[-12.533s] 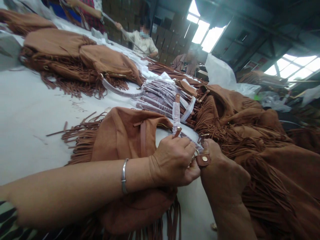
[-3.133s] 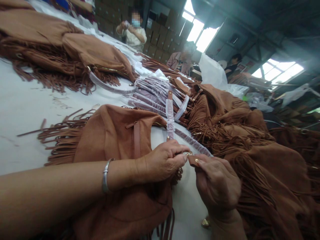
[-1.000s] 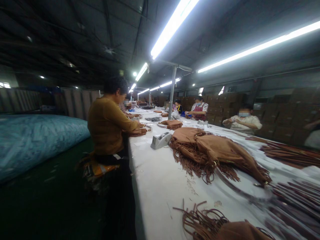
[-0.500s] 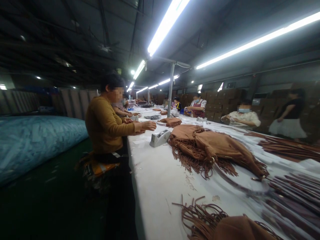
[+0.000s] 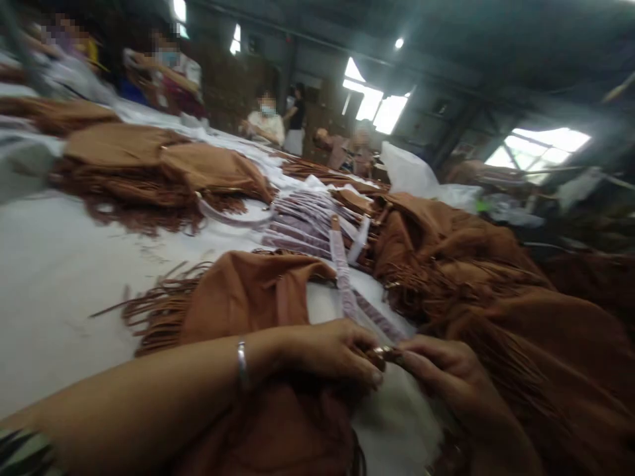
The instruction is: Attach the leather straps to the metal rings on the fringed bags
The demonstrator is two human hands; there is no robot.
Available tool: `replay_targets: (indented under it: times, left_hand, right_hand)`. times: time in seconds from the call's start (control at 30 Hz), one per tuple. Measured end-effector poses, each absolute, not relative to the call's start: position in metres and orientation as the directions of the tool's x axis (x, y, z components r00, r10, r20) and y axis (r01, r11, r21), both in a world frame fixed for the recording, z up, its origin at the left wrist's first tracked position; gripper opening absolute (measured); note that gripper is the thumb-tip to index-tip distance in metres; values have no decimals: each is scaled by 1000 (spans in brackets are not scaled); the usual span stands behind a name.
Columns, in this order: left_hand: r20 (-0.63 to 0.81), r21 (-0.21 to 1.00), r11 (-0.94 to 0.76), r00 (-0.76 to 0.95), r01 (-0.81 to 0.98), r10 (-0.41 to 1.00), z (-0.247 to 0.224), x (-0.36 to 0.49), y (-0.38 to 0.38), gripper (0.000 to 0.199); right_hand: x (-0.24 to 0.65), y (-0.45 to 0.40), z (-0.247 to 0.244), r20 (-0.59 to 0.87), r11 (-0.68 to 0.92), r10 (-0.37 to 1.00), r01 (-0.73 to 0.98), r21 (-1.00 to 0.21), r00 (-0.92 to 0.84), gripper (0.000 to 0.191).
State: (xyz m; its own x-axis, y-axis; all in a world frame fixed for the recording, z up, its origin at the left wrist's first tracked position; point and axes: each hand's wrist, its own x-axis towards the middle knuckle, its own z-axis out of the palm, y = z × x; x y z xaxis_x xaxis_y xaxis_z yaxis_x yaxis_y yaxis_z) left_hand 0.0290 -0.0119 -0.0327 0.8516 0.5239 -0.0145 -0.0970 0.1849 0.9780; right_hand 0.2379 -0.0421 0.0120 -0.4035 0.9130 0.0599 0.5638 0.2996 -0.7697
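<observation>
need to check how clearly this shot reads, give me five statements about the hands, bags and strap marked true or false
1. The arm of the left hand wears a silver-coloured bangle. True.
2. The right hand lies flat, well apart from the left. False: the right hand has bent fingers and meets the left at a gold-coloured metal piece.
3. The strap just beyond the left hand is bare throughout. False: whitish wrapping covers most of the strap's visible length.
4. Fringe spreads out leftward from the nearest bag. True.
5. More brown bags lie farther along the white table. True.
</observation>
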Motion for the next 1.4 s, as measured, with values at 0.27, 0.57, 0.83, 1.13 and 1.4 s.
replay_targets:
  times: [0.27, 0.57, 0.83, 1.13, 1.4]
  left_hand:
    - [-58, 878, 412, 798, -245, 599, -36, 26, -24, 31]
    - [-58, 836, 457, 778, -304, 625, -42, 26, -17, 35]
    - [-61, 855, 453, 817, -254, 573, -43, 29, -14, 36]
    - [-102, 953, 289, 792, -96, 602, -31, 31, -27, 53]
    - [-82, 931, 334, 803, -150, 590, -21, 26, -49, 30]
  right_hand:
    - [224, -43, 9, 109, 271, 934, 479, -835, -339, 24]
    - [224, -40, 2, 121, 278, 937, 490, -826, -328, 24]
    - [225, -42, 7, 246, 365, 925, 497, -787, -289, 20]
    - [238, -44, 8, 384, 474, 880, 558, -681, -280, 15]
    - [238, -25, -6, 470, 360, 830, 355, -863, 300, 27]
